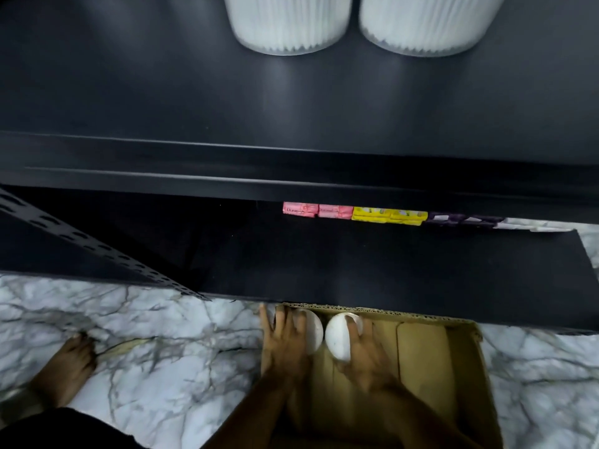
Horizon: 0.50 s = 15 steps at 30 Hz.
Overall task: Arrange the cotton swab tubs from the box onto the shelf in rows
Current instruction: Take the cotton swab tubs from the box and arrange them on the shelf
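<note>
An open cardboard box point(453, 358) sits on the marble floor against the bottom shelf. Inside it, at the far left corner, stand two white-lidded cotton swab tubs. My left hand point(285, 345) lies over the left tub point(316, 332), fingers curled around its lid. My right hand point(366, 354) grips the right tub point(337, 335) from its right side. Up on the dark top shelf point(162, 92), two clear tubs packed with white swabs, one point(287, 24) left and one point(424, 24) right, stand side by side at the back.
Pink, yellow and purple packets point(372, 215) line the back of the lower shelf point(356, 264). A perforated metal upright point(81, 234) slants at the left. My bare foot point(69, 367) rests on the marble floor point(146, 367) left of the box.
</note>
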Each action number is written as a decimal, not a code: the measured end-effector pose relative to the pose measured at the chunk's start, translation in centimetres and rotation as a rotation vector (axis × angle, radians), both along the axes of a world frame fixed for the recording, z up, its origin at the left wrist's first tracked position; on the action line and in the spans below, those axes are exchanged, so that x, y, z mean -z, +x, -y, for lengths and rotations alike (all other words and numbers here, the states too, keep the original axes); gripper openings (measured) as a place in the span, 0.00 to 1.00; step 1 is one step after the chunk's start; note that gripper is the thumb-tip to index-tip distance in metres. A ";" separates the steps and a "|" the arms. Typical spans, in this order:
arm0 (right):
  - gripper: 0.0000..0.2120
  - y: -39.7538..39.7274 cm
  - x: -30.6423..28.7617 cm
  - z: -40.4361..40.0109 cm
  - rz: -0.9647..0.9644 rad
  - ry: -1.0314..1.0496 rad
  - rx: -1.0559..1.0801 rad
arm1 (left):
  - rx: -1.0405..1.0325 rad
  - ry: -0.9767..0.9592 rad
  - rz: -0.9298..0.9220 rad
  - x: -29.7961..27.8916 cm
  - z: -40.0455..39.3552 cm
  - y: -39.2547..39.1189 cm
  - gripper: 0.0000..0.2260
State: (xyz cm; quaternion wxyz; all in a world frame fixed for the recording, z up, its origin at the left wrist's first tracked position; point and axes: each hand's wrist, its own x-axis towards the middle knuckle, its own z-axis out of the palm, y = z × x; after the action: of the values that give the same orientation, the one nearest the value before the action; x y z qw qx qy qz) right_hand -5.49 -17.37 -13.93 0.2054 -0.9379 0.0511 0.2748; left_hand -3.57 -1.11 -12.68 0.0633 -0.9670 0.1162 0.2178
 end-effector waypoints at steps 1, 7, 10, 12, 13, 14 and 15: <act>0.41 -0.1 -0.5 0.2 0.014 0.006 0.000 | -0.003 0.000 -0.002 -0.3 -0.1 0.1 0.29; 0.43 -0.6 -4.7 1.8 0.108 -0.006 -0.052 | -0.006 -0.102 -0.025 -3.3 -0.4 -0.4 0.38; 0.43 -0.7 -7.8 2.2 0.164 -0.011 -0.107 | -0.038 -0.265 -0.012 -6.0 -1.3 -1.2 0.41; 0.43 -0.9 -10.0 2.3 0.208 -0.012 -0.132 | -0.024 -0.345 0.034 -8.1 -1.9 -1.7 0.40; 0.44 -1.1 -11.0 2.4 0.229 -0.006 -0.138 | -0.036 -0.391 0.044 -9.4 -2.2 -1.8 0.40; 0.45 -1.2 -12.1 2.5 0.253 0.001 -0.143 | -0.041 -0.439 0.071 -10.8 -2.5 -1.8 0.39; 0.45 -1.2 -13.3 2.6 0.275 0.007 -0.153 | -0.036 -0.474 0.103 -12.1 -2.8 -1.8 0.39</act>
State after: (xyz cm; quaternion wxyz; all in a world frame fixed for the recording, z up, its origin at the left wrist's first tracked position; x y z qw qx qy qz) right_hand -6.72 -19.97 -0.67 0.1922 -0.9671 -0.0502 0.1586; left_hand -5.35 1.65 -0.59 -0.1635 -0.9665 0.1434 0.1361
